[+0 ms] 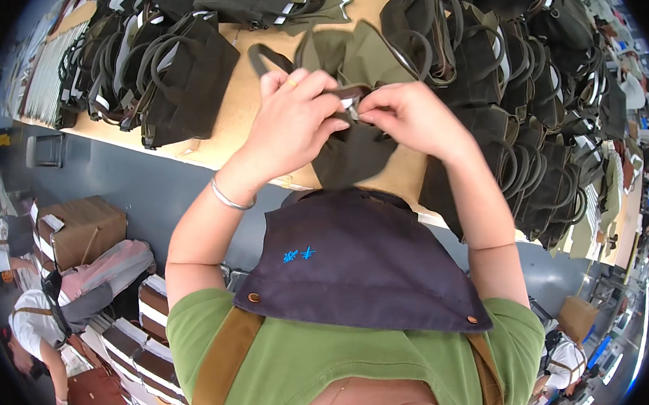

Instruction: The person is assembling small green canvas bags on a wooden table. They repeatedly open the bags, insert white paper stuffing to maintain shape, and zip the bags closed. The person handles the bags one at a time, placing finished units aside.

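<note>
A dark olive fabric bag (pixel 353 155) stands at the table's near edge, its mouth pulled apart and its lighter green lining (pixel 348 54) showing. My left hand (pixel 296 118) grips the rim at the left, fingers curled over a brown strip along it. At the right of the mouth my right hand (pixel 413 117) pinches thumb and finger together, close to a small white piece (pixel 349 104). What those fingertips hold is too small to make out. One dark handle (pixel 271 58) of the bag sticks up beyond my left hand.
Similar dark handled bags (pixel 188 84) crowd the table on the left, and several more (pixel 480 64) are heaped on the right. The light wooden table top (pixel 231 107) shows between them. A wrapped box (pixel 82 227) is on the floor at left, near a person (pixel 39 320) holding a reddish-brown bag.
</note>
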### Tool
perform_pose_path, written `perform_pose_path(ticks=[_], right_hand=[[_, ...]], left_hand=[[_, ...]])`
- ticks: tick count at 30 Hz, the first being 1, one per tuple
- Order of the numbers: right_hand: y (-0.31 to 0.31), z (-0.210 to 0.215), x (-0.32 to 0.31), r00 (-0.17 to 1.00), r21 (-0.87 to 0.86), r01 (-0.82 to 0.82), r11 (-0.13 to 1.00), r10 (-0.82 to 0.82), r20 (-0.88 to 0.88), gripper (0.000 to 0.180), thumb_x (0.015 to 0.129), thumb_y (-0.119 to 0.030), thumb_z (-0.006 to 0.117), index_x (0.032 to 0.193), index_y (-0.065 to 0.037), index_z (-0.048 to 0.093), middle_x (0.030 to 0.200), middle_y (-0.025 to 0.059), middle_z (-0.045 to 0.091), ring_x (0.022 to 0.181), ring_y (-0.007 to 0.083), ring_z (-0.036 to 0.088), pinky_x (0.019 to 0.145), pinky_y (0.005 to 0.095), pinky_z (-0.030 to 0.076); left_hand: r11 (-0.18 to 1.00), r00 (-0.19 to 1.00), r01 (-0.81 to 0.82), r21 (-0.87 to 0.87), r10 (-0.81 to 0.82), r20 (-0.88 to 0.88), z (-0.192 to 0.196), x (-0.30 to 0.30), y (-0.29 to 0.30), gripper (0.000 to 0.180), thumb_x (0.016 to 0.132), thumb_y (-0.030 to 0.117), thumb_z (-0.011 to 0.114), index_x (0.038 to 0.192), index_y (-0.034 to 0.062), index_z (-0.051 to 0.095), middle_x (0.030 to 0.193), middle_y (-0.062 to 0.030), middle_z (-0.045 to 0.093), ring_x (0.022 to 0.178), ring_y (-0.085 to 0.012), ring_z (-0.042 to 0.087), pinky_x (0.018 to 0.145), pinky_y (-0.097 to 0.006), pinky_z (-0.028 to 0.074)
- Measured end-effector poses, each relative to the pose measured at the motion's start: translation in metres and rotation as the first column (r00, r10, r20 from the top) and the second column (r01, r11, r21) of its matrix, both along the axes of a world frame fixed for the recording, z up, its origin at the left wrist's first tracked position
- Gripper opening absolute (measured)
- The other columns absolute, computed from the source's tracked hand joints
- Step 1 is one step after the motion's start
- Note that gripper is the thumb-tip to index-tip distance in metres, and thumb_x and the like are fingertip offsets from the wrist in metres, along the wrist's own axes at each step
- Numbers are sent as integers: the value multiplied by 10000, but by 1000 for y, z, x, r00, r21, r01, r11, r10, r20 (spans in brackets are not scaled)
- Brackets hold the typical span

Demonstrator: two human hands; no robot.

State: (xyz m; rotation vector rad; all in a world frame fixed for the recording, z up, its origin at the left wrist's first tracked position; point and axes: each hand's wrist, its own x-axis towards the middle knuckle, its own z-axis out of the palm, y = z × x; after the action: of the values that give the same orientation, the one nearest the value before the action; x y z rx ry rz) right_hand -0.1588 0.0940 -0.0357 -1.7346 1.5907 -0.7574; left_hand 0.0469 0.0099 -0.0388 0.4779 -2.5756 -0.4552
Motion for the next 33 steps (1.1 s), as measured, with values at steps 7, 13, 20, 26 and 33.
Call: perform_pose_path(ticks=[7, 13, 20, 26, 33], right_hand=[[10, 33, -17, 982, 171, -58, 984, 25, 185, 135, 821, -24, 644, 937, 3, 707, 743, 69, 692, 645, 94, 614, 616, 270, 495], [15, 28, -12, 980, 152, -36, 988, 5, 201, 130, 824, -18, 651, 940, 6, 705, 748, 73, 677, 652, 125, 617, 617, 282, 491], [17, 33, -8, 991, 81, -44, 996, 33, 131, 118, 820, -5, 652, 925, -8, 707, 760, 77, 619, 665, 186, 613, 607, 308, 475], [18, 32, -8, 984, 66, -56, 996, 44, 174, 118, 818, 11, 647, 918, -8, 705, 743, 74, 602, 646, 184, 596, 585, 314, 453], [18, 31, -7, 974, 56, -75, 996, 61, 220, 115, 828, 19, 641, 923, -2, 702, 730, 59, 573, 634, 161, 563, 578, 303, 437]], left_hand=[[975, 979, 148, 164, -167, 113, 29, -15, -14, 205, 763, 240, 763, 857, 74, 688, 962, -10, 554, 930, -181, 498, 842, -364, 265], [969, 968, 154, 194, -187, 167, 34, -18, -13, 208, 764, 249, 765, 854, 75, 694, 952, -7, 550, 945, -182, 487, 845, -365, 262], [972, 972, 148, 184, -177, 156, 33, -18, -14, 202, 778, 243, 749, 839, 61, 683, 948, -18, 547, 925, -196, 473, 842, -372, 265], [969, 972, 150, 195, -181, 151, 35, -17, -12, 193, 776, 228, 745, 824, 55, 676, 935, -20, 542, 908, -200, 463, 836, -374, 266], [965, 965, 143, 220, -186, 186, 39, -18, -13, 190, 760, 219, 751, 834, 55, 689, 919, -19, 548, 894, -200, 467, 833, -370, 267]])
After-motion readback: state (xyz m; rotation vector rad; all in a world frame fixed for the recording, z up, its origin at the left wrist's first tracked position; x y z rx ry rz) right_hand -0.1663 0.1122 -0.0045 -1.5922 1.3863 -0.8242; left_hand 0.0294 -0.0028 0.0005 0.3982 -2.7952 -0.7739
